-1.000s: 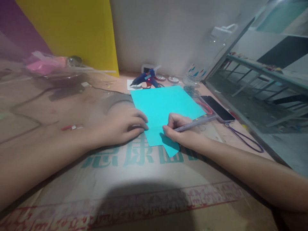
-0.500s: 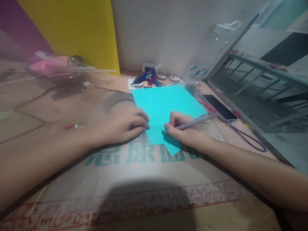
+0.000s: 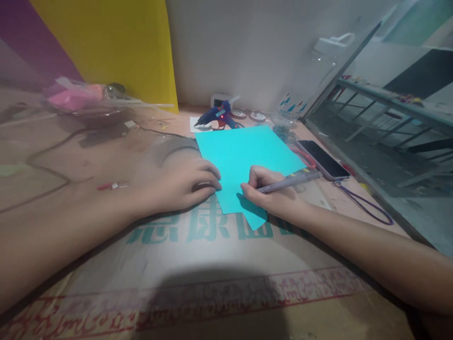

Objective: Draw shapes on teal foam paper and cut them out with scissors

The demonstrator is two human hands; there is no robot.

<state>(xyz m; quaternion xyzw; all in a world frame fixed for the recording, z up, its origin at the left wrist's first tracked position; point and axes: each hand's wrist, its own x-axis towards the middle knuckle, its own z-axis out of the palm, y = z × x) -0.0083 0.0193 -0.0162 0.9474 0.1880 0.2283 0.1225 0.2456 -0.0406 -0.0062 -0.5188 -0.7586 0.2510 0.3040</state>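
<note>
A bright turquoise sheet of paper [image 3: 244, 151] lies on the table, with an irregular, cut lower edge. My right hand [image 3: 267, 189] rests on its lower right part, shut on a grey pen [image 3: 292, 180] that slants up to the right. The pen's tip is hidden behind the fingers. At the sheet's left edge lies my left hand [image 3: 191, 184], palm down and open, its fingertips touching the paper.
Behind the sheet are a blue glue gun [image 3: 217, 113] and a clear bottle [image 3: 293, 104]. A phone [image 3: 323, 158] with a strap and red-handled scissors [image 3: 307, 158] lie right. A bowl [image 3: 102, 113] with pink material and a cable are left.
My right hand and the pen have shifted very slightly on the paper. The whole view has moved a little; my left hand keeps its place at the sheet's edge.
</note>
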